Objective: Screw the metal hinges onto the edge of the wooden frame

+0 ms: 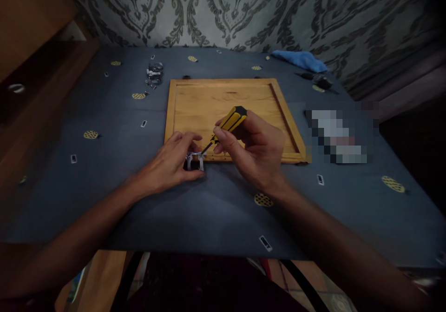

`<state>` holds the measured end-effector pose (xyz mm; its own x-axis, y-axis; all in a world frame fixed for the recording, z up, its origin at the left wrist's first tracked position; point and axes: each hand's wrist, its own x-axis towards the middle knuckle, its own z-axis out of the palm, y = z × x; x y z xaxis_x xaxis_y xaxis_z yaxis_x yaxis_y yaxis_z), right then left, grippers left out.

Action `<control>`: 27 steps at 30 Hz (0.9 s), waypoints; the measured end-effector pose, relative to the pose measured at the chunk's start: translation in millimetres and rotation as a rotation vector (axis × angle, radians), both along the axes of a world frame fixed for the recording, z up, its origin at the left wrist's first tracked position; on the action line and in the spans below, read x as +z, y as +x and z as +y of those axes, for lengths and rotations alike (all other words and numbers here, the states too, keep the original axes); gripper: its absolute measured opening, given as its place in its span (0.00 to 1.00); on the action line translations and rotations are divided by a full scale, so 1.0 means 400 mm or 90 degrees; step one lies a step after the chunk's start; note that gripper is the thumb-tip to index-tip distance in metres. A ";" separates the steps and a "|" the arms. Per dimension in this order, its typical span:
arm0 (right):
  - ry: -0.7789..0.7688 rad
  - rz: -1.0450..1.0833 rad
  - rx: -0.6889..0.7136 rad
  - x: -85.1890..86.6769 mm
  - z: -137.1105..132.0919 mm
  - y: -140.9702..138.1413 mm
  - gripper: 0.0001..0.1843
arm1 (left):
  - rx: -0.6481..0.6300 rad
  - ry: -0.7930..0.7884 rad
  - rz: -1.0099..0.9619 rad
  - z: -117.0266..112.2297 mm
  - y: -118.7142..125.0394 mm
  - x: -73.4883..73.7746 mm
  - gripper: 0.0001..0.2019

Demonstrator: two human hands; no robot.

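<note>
My right hand is closed round the yellow-and-black handle of a screwdriver. The screwdriver slants down to the left, and its tip meets a shiny metal fitting with two legs. That fitting sits at the near edge of a framed wooden panel, left of its middle. My left hand grips the fitting from the left, fingers over the panel's edge and thumb below. Small dark holes show in the panel's edge just right of the fitting. Whether a screw is under the tip is too small to tell.
Loose metal hardware and small screws lie at the back left of the blue-grey tablecloth. On the right are a blue cloth, a dark tool and a pixelated object. A patterned wall closes off the back.
</note>
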<state>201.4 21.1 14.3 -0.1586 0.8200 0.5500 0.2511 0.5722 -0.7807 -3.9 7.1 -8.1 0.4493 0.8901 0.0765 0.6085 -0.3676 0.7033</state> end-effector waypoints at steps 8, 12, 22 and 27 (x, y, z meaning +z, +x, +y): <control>0.018 -0.014 0.005 -0.010 0.003 0.003 0.18 | -0.002 -0.004 0.005 0.001 0.000 0.005 0.30; 0.030 -0.015 0.015 -0.011 0.005 0.004 0.17 | -0.007 0.000 0.010 0.000 0.001 0.008 0.30; 0.006 -0.045 0.080 0.010 0.016 0.020 0.17 | -0.001 -0.003 0.023 -0.002 0.002 0.013 0.29; -0.010 -0.044 0.126 0.024 0.019 0.028 0.17 | -0.003 0.002 0.020 0.000 0.001 0.008 0.28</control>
